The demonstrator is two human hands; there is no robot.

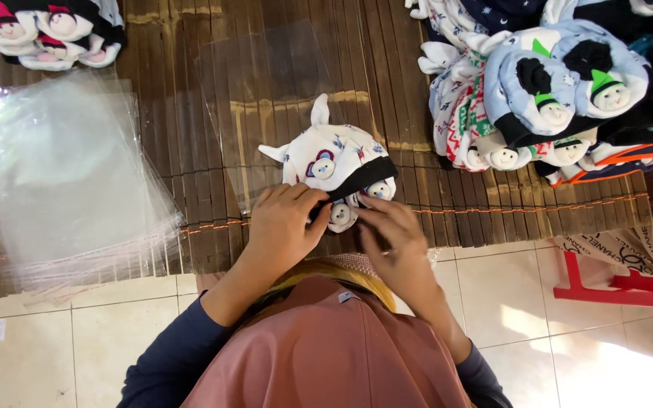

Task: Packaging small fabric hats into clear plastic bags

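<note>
1. Dark slatted bamboo matting covered the low table, which stood on pale floor tiles; the person sat at its near edge, looking straight down.
2. At the near edge, right in front of the person, lay a small white patterned baby hat with a black band, two pointed ears and little round doll faces sewn on. It rested on a clear plastic bag that stretched away towards the far side of the table.
3. The hat's ears pointed away from the person and to the left, and its banded opening faced the hands, so its length ran roughly from near-right to far-left.
4. The left hand was curled over the near left part of the hat, fingers pressing at the black band beside a doll face.
5. The right hand met the hat from the near right, fingertips pinching at the lowest doll face; both hands were closed narrowly on the fabric, neither spread wide.
6. Both hands touched the hat, about equally near; the left covered more of it.
7. A thick stack of clear plastic bags lay well apart to the left.
8. A heap of similar hats in blue, white and black sat to the far right, and a few more dark hats at the far left corner.
9. A red plastic object lay on the tiles to the right.
</note>
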